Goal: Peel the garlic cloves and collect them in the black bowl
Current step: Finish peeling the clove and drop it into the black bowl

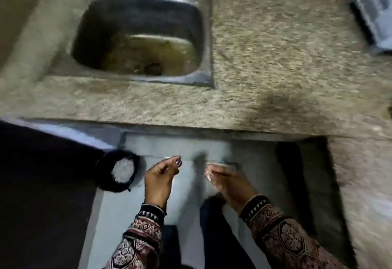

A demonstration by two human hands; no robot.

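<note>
While the person is standing before a speckled stone counter [275, 56], both hands are hanging low over the grey floor [244, 148], apart from each other. The left hand [158, 180] is curling its fingers loosely, thumb near the forefinger, and is gripping nothing that shows. The right hand [230, 184] is stretching its fingers leftward, relaxed and close together, also holding nothing visible (motion blur is smearing the fingertips). The black bowl [104, 175] is sitting just left of the left hand, not touching it, against a dark area, with something pale and blurred lying inside. A steel sink [209, 35] is lying sunk in the counter, and a grey box [373, 12] is resting at the far right corner
</note>
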